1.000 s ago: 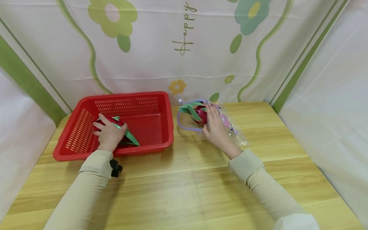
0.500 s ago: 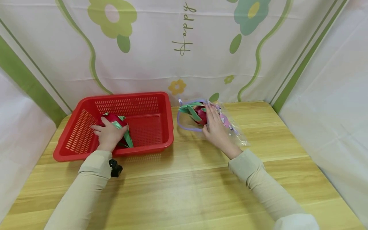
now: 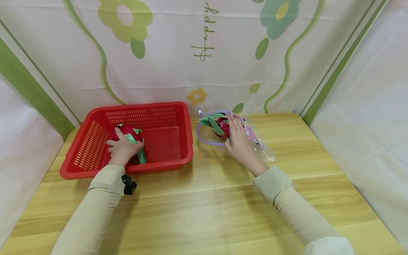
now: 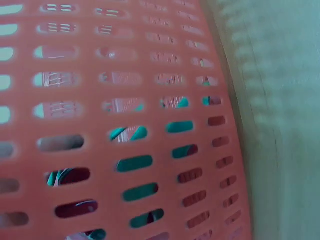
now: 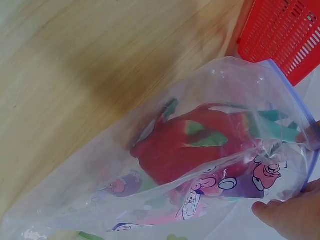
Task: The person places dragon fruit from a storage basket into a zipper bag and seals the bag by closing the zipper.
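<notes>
My left hand (image 3: 122, 148) reaches into a red plastic basket (image 3: 183, 117). It grips a toy dragon fruit (image 3: 127, 129) from above, thumb over the green leaves on its right and fingers spread on its left. Only slivers of this fruit show through the basket slots in the left wrist view. To the right of the basket, my right hand (image 3: 239, 141) holds a clear zip bag (image 5: 210, 82) by its purple-edged mouth, thumb against the near face. A second dragon fruit (image 5: 182, 150) lies inside the bag, its leaves (image 3: 211, 120) pointing to the mouth.
Everything stands on a wood-grain table (image 3: 191, 212). A white curtain (image 3: 172, 53) with printed flowers rises right behind the basket and bag. The basket's front rim lies under my left wrist. A black device (image 3: 129, 186) sits at the left cuff.
The dragon fruit in the basket has turned under my left hand, its leaves swinging leftward and more upright. My left hand has shifted slightly. The right hand and bag have stayed in place.
</notes>
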{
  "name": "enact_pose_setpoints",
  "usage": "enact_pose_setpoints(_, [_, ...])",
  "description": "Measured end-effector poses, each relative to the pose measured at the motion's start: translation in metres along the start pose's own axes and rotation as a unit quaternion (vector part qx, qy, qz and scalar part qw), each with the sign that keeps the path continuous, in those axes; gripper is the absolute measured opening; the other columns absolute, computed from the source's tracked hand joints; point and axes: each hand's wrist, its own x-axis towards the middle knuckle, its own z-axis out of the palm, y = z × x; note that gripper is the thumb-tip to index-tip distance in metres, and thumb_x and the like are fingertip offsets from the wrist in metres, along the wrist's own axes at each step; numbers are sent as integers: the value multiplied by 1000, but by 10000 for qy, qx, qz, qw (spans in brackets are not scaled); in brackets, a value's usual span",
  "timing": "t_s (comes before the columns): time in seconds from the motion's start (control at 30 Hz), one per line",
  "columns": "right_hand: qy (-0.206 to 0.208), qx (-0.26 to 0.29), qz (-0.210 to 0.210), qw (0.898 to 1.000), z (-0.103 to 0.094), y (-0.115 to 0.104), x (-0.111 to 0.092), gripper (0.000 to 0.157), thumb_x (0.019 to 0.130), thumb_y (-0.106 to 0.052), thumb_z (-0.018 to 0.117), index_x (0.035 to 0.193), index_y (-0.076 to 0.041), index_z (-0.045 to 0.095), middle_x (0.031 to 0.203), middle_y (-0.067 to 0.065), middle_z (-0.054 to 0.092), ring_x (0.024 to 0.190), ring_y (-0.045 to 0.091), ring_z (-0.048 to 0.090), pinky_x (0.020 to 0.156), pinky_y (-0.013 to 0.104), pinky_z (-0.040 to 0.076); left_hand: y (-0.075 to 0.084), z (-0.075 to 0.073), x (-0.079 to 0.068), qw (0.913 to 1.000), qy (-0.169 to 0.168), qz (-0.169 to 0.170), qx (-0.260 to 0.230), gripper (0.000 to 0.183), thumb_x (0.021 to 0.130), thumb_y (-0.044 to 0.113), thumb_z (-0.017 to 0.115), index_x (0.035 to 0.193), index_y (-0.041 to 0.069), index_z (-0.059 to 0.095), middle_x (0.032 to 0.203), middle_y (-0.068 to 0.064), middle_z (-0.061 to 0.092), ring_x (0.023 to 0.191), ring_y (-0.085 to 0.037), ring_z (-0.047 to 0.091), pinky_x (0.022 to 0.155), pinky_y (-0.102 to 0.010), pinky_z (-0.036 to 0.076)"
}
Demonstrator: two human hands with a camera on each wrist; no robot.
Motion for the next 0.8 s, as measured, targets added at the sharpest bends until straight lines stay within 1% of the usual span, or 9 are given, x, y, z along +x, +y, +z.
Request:
enact_pose_setpoints(0.07, [-15, 16, 21, 10000, -1, -1, 0, 75, 86, -3, 52, 150, 6, 14, 157, 24, 17, 146, 39, 17, 119, 52, 17, -1, 0, 0, 9998, 71, -24, -161, 108, 89, 37, 57, 145, 6, -30, 147, -43, -16, 132, -67, 10, 105, -70, 27])
enact_pose_setpoints(0.17, [-18, 49, 54, 10000, -2, -1, 0, 75, 86, -2, 53, 150, 6, 14, 157, 23, 17, 147, 38, 16, 120, 51, 16, -3, 0, 0, 9984, 294, -58, -479, 106, 89, 37, 57, 146, 5, -27, 148, -41, -15, 134, -63, 10, 106, -68, 29])
enact_pose_setpoints(0.27, [-16, 50, 65, 10000, -2, -1, -1, 75, 86, -2, 53, 150, 6, 14, 157, 23, 18, 147, 38, 17, 120, 50, 15, -4, 0, 0, 9967, 491, -16, -645, 99, 89, 37, 55, 148, 2, -16, 146, -43, -3, 133, -60, 16, 105, -65, 33])
enact_pose_setpoints(0.4, [-1, 2, 7, 10000, -2, -1, 0, 75, 86, -2, 53, 150, 6, 14, 157, 23, 19, 146, 38, 17, 120, 51, 16, -6, 0, 0, 9970, 566, 240, -462, 90, 89, 35, 54, 146, -3, -5, 138, -47, 18, 127, -59, 25, 102, -63, 35])
enact_pose_setpoints(0.5, [18, -6, -31, 10000, -2, -1, 0, 75, 86, -2, 53, 149, 7, 15, 157, 23, 19, 147, 38, 17, 120, 51, 16, -5, 1, -1, 9966, 606, 401, -395, 90, 89, 32, 56, 147, -3, -2, 137, -45, 25, 125, -59, 29, 101, -65, 35])
enact_pose_setpoints(0.67, [13, -45, 23, 10000, -2, 0, 0, 75, 85, -2, 54, 149, 7, 16, 157, 23, 20, 147, 37, 17, 120, 50, 17, -5, 1, -2, 9962, 495, 454, -555, 91, 89, 29, 58, 149, 0, -4, 141, -40, 23, 125, -58, 32, 102, -66, 34])
enact_pose_setpoints(0.8, [-23, -41, 25, 10000, -2, 0, 0, 74, 85, -2, 53, 149, 8, 16, 157, 24, 20, 146, 38, 17, 120, 51, 16, -7, 0, -1, 9955, 380, 532, -683, 90, 90, 28, 56, 150, 2, -7, 143, -39, 18, 125, -58, 33, 102, -65, 35])
